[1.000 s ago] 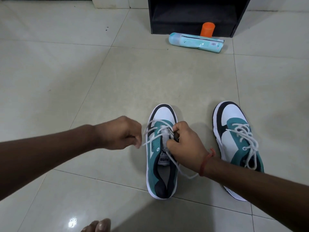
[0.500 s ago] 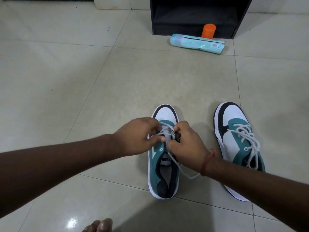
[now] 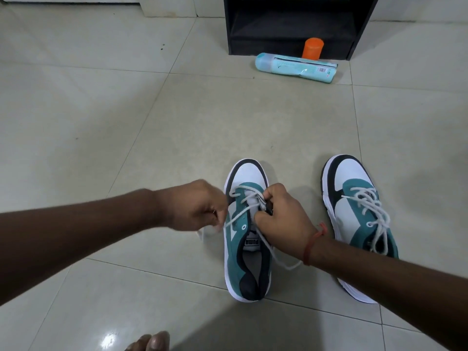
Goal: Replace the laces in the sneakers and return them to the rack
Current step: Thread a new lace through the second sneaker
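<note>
Sat on the pale tiled floor (image 3: 126, 127) with two teal, white and black sneakers toes-away in front. Pinched one strand of the white lace (image 3: 243, 211) in the left hand (image 3: 195, 206), fingers curled tight, just off the left side of the near sneaker (image 3: 247, 231); ran taut from that pinch across the teal side panel to the upper eyelets. Clamped the right hand (image 3: 283, 221) over the tongue and throat of the same shoe, thumb and fingers closed round lace and tongue at the crossing; could not tell exactly which strand lay under the fingertips. Kept the two hands apart, either side of the shoe's throat. Trailed a loose end of lace out from under the right hand, over the shoe's right edge and onto the tile beside the wrist with the red thread bracelet (image 3: 314, 243). Showed only the lower eyelets threaded, the upper ones bare, tongue label facing up. Stood the second sneaker (image 3: 354, 219) well to the right, fully laced, its back end partly covered by the right forearm. Stood the black rack (image 3: 293, 24) farther off at the top of the view, lower shelf dark. Lay a light blue tube-shaped pack (image 3: 296, 67) on its side on the floor just in front of the rack, with an orange cylinder (image 3: 313, 48) upright just behind it. Showed toes (image 3: 152, 343) at the bottom edge.
</note>
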